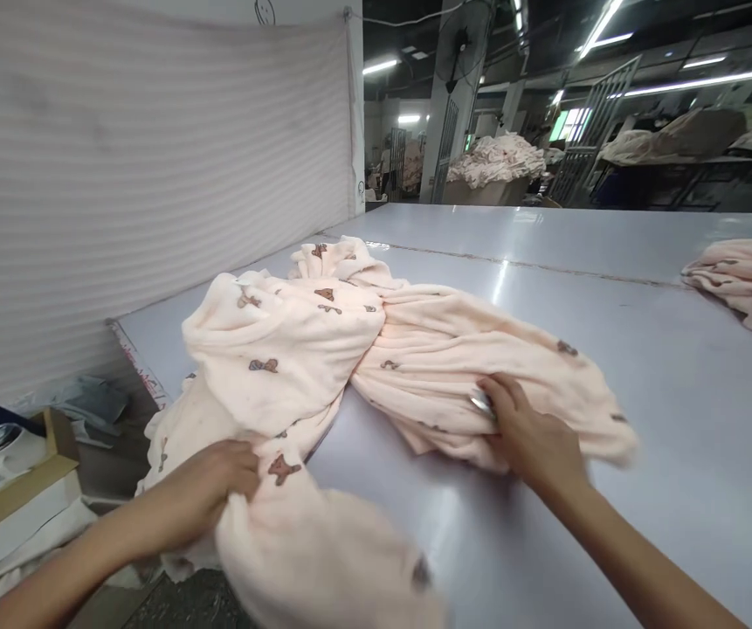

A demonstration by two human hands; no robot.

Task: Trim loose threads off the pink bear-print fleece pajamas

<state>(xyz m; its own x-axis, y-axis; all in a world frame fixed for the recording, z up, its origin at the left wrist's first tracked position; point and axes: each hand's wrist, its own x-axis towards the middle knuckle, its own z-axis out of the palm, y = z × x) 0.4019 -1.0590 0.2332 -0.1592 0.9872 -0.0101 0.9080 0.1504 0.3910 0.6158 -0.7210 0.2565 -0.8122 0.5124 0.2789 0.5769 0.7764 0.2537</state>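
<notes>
Gripping pink fleece garment (362,349) two-handed

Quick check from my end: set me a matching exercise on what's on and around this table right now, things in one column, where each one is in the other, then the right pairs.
Things:
1. left hand
2. right hand
3. second pink pile
4. cardboard box

Places:
A. at the far right edge of the grey table
B. below the table, at the left
C. gripping the pink fleece at the table's near corner
D. pressed on the fleece out on the tabletop

Pairs: 1-C, 2-D, 3-A, 4-B
</notes>
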